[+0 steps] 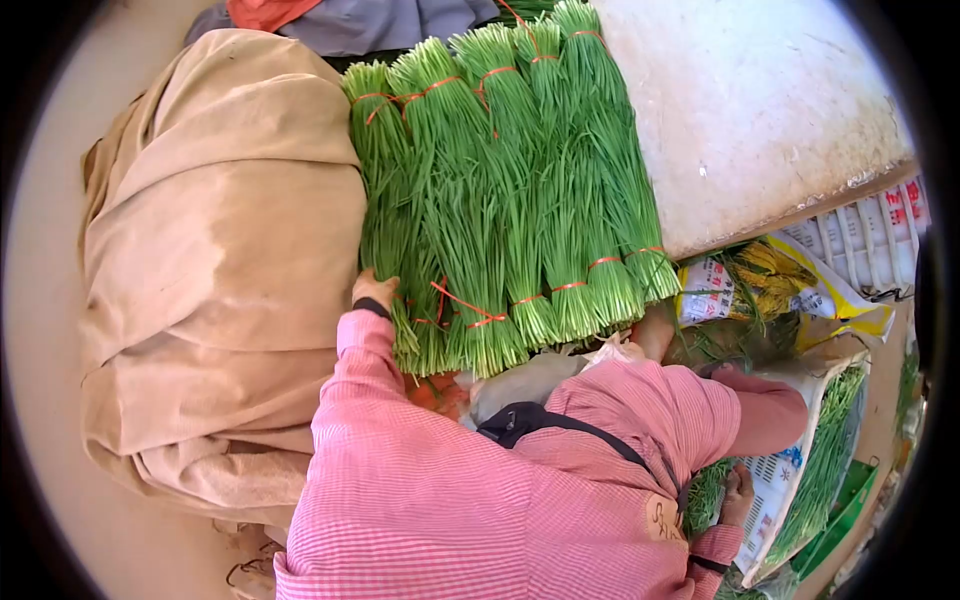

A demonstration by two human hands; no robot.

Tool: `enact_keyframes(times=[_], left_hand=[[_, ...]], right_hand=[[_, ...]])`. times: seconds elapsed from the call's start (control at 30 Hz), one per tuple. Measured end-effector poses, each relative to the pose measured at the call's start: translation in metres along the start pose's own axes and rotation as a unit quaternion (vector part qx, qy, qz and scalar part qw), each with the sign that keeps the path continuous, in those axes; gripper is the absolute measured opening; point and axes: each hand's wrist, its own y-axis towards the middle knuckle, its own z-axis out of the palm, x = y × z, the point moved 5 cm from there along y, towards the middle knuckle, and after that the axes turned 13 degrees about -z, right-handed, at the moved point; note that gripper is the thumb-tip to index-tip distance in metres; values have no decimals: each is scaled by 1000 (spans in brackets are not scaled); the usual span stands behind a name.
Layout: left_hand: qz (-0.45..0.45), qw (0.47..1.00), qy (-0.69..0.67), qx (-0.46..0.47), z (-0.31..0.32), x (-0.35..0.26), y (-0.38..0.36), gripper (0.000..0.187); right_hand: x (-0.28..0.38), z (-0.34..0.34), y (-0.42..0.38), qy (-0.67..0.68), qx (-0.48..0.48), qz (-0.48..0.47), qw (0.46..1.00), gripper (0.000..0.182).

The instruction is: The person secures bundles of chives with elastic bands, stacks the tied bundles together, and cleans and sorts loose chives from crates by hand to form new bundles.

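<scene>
Several bundles of garlic chives tied with red bands lie side by side in front of me. My left hand, with a dark band at its wrist, curls around the lower left edge of the leftmost chive bundle. At the lower right my right hand is low beside loose green chives and a white printed sack. Its fingers look curled; anything inside them is hidden. My pink checked sleeves and clothing cover much of the foreground.
A large load draped in a brown cloth stands on the left. A pale slab lies at the upper right. Below it are a yellow and white bag, more chives on the sack and a green crate.
</scene>
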Motion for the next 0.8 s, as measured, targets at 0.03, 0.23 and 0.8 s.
enact_keyframes(times=[0.03, 0.23, 0.8], left_hand=[[-62, 995, 78, 10, -8, -17, -9, 63], [-175, 978, 104, 36, 20, 26, 27, 110], [19, 998, 23, -48, 47, 53, 12, 89]], right_hand=[[3, 0, -3, -8, -4, 3, 1000, 32], [-41, -3, -23, -40, -17, 13, 999, 25], [-42, 37, -46, -325, 137, -1, 936, 22]])
